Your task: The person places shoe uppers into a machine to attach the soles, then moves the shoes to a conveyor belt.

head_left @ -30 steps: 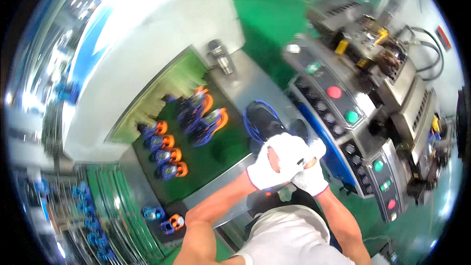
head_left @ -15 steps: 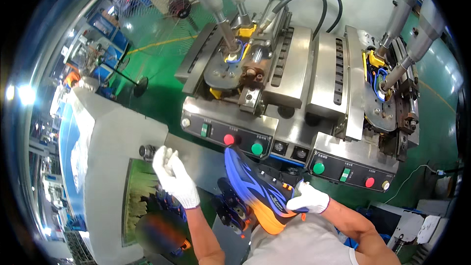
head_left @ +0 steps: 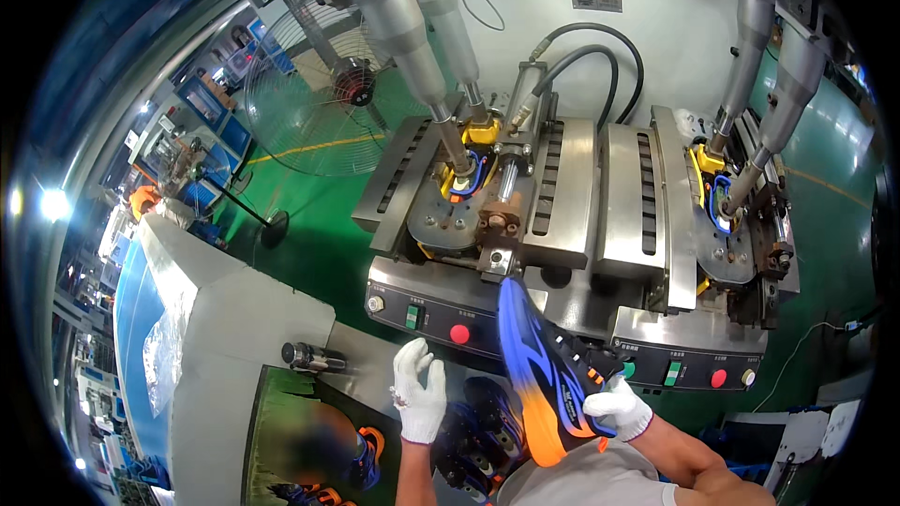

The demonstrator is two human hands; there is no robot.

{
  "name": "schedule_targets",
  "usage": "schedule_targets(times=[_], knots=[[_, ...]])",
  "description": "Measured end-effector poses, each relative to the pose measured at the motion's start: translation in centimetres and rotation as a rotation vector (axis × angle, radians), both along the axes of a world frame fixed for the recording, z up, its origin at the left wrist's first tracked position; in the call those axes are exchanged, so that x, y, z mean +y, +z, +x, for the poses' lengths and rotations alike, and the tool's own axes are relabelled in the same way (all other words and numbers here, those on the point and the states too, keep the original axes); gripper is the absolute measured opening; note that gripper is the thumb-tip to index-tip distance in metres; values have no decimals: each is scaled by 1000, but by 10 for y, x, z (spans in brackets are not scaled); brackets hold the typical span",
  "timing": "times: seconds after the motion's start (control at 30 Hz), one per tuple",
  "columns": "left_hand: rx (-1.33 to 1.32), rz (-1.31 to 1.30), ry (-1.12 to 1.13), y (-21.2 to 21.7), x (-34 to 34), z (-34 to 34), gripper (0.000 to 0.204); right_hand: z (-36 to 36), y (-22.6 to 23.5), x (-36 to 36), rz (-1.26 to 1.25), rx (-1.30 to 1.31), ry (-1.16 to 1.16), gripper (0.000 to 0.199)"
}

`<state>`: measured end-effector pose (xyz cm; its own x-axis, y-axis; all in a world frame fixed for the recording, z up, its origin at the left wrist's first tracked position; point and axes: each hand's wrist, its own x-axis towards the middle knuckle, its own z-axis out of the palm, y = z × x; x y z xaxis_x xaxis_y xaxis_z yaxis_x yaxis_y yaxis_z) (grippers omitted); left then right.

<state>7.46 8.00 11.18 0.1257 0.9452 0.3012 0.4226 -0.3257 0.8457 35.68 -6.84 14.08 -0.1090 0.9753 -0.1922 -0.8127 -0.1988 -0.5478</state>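
My right hand, in a white glove, grips a blue, black and orange sneaker at its collar. The shoe is held toe up, its outer side turned toward me, in front of the machine's control panels. My left hand, also gloved, is raised to the left of the sneaker with its fingers apart and nothing in them. Below and between the hands lie several dark shoes, partly hidden by my left hand and the sneaker.
A two-station press stands ahead, with metal rams coming down on each side. Its left panel and right panel carry coloured buttons. At left are a dark cylinder, a green-lined bin with shoes, and a standing fan.
My view has tilted upward, showing more of the press. The sneaker and right hand have shifted right within view. My left hand has moved right, nearer the shoe.
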Motion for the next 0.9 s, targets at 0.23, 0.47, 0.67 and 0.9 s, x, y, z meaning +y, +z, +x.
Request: schedule_targets(times=[0.23,0.47,0.67,0.9], knots=[[7,81,-94,34,67,34,45,7,-11,1,-98,13,-148,51],[283,324,-198,21,163,65,47,12,-13,-5,-142,-229,-339,15],[293,288,-218,10,206,89,47,26,-19,-12,-183,-239,-453,16],[330,290,-241,-16,237,101,51,29,0,0,-284,-137,-377,18]])
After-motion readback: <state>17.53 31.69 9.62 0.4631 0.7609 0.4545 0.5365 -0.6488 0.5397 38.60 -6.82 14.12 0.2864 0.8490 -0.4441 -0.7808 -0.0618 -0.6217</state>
